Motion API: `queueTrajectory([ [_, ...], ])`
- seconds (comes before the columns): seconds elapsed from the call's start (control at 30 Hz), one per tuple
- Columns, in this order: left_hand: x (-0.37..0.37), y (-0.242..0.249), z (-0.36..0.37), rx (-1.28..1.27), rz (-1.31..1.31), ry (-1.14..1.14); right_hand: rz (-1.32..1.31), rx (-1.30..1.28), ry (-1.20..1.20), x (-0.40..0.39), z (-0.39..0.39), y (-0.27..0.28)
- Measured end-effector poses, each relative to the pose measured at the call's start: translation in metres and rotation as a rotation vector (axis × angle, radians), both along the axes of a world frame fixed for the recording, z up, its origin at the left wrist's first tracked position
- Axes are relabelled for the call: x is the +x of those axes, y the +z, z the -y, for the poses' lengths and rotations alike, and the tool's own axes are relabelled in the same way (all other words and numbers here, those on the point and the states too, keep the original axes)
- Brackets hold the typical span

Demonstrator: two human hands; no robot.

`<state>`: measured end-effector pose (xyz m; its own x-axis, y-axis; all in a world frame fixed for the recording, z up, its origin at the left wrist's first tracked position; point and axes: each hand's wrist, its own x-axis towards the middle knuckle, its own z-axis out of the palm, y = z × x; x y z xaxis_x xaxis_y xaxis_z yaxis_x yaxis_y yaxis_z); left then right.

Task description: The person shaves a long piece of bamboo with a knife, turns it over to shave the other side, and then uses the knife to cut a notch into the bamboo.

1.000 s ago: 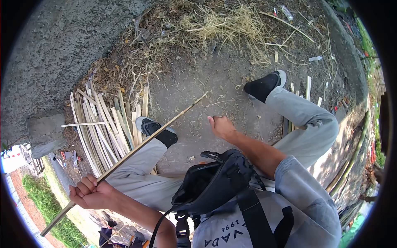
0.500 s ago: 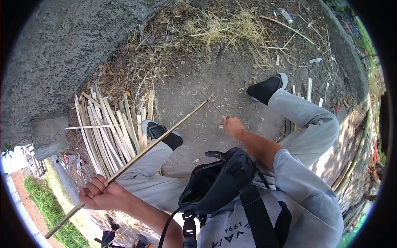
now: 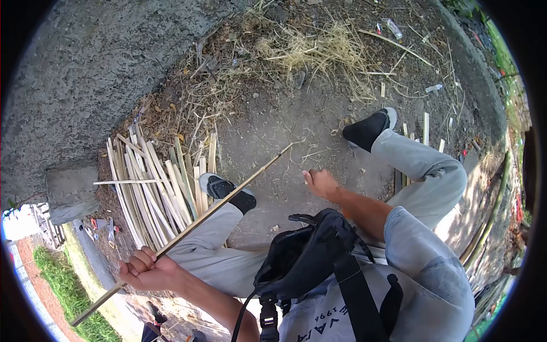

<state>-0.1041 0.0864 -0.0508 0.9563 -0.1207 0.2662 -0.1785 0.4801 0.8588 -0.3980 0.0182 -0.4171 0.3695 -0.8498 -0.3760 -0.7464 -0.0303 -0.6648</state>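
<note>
1. One long strip [image 3: 200, 222] runs diagonally from near left to far centre, crossing over the left shoe [image 3: 218, 186] in view.
2. Left hand [image 3: 149, 273]: grip closed around the strip toward its near end; a short length sticks out behind the fist.
3. Right hand [image 3: 323, 185]: near and right of the strip's far tip, apart from it, fingers curled. Can't tell if its grip holds anything.
4. Far tip sits between left shoe and right shoe [image 3: 364, 130]; contact with the ground [image 3: 268, 108] unclear.
5. Pile of pale strips [image 3: 151, 199] lies left, beside the left shoe; one piece crosswise on top.
6. Shavings [image 3: 319, 51] heaped far, right of centre.
7. Black bag [image 3: 313, 251] gapes at the lap, near.
</note>
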Motion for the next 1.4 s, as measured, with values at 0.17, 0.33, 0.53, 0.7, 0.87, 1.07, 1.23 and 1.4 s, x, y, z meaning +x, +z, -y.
queueTrajectory([
  [0.17,0.023,-0.008,-0.009,-0.079,-0.041,-0.087,0.143,0.0,0.015,0.046,-0.002,0.033],
  [0.33,0.044,-0.013,-0.014,-0.082,-0.046,-0.16,0.055,-0.011,-0.089,0.048,-0.004,0.008],
  [0.53,0.033,-0.009,-0.004,-0.068,-0.07,-0.037,0.038,-0.025,-0.102,0.068,0.009,0.033],
  [0.7,0.015,-0.006,-0.016,-0.075,-0.052,-0.12,0.065,0.025,-0.055,0.073,0.004,0.051],
  [0.87,0.015,-0.007,-0.012,-0.114,-0.018,-0.121,-0.014,0.032,-0.097,0.054,0.021,0.019],
  [1.07,0.024,-0.009,-0.016,-0.072,-0.02,-0.162,-0.016,0.051,-0.119,0.048,-0.013,-0.004],
  [1.23,0.02,-0.005,-0.004,-0.071,-0.031,-0.054,-0.038,0.068,-0.081,0.038,0.018,0.0],
  [1.4,0.018,-0.004,-0.009,-0.011,-0.017,-0.013,-0.144,0.152,-0.159,0.029,0.004,-0.026],
])
